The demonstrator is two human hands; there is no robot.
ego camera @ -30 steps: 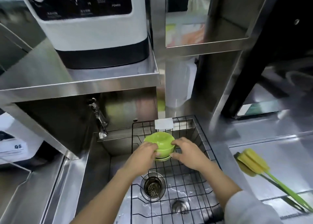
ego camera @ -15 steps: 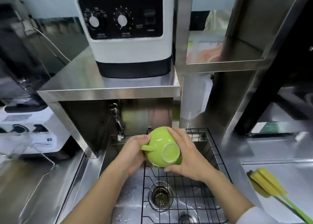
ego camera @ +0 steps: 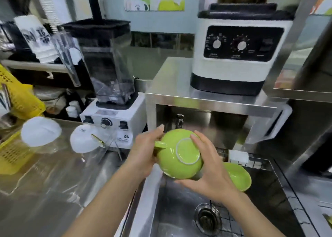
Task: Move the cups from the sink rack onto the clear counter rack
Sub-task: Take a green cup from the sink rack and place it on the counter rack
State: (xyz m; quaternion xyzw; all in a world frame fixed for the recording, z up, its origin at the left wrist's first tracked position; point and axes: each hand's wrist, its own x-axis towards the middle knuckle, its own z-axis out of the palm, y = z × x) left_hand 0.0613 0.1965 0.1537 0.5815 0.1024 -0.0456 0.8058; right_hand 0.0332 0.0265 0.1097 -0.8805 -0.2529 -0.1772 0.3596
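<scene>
Green cup point(ego camera: 179, 156) upside down, clamped between left hand point(ego camera: 145, 154) and right hand point(ego camera: 206, 166), above the sink rack point(ego camera: 251, 217). Two white cups point(ego camera: 84, 139) already on the clear rack point(ego camera: 53, 165) off left; saucer point(ego camera: 237, 175) still behind right.

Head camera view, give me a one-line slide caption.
Both hands, left and right, hold an upturned green cup above the sink.

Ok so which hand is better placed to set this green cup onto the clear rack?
Left, probably. The left hand grips the green cup on its handle side, nearest the clear rack on the counter. The right hand is over the sink, farther away.
</scene>
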